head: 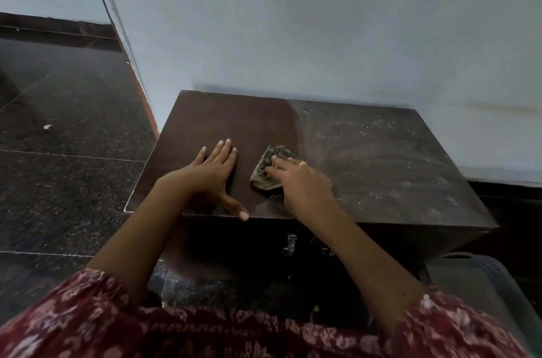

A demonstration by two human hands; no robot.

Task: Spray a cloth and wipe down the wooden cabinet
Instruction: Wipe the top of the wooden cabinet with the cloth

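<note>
On cabinet (pixel 366 158) top: two hands; left hand (pixel 212 171) flat, fingers spread; right hand (pixel 299 181) fingers pressing one cloth (pixel 265 171).

We see a plain, pale blue-grey wall (pixel 322 20) that fills the top of the view. On the left, the wall comes to a corner (pixel 117 20), and an orange-brown strip (pixel 140 87) runs down its bottom edge to the floor. The floor (pixel 64 123) is made of big dark tiles with tiny speckles in them. It is shiny, and thin pale lines run between the tiles. A small white scrap (pixel 47 126) lies on the floor. Low on the right, we see part of a grey plastic thing with little holes (pixel 484 278). The light is soft and dim.
</note>
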